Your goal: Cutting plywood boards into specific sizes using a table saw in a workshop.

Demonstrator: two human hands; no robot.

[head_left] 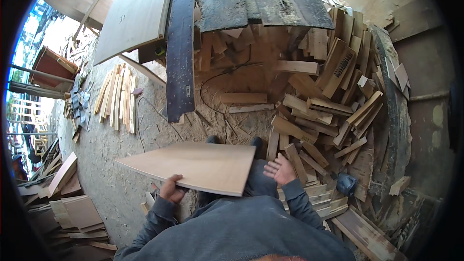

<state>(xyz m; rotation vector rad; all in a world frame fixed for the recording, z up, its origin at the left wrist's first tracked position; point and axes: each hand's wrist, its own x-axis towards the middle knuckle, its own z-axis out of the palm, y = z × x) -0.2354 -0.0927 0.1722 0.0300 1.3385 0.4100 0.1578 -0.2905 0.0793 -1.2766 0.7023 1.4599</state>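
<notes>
A flat plywood panel (203, 164) with one slanted edge lies level in front of my body, above the floor. My left hand (172, 189) grips its near edge, thumb on top and fingers tucked underneath. Just beyond the panel's right edge is my right hand (280, 170), palm turned up and fingers spread, holding nothing. Both forearms wear dark grey sleeves.
Ahead stands a workbench with dark worn boards (227, 0), a long dark plank (181, 53) and a large plywood sheet (140, 9). Wood offcuts (328, 106) heap up at right. Light battens (117, 97) lie at left; a black cable (208, 84) crosses the sawdust.
</notes>
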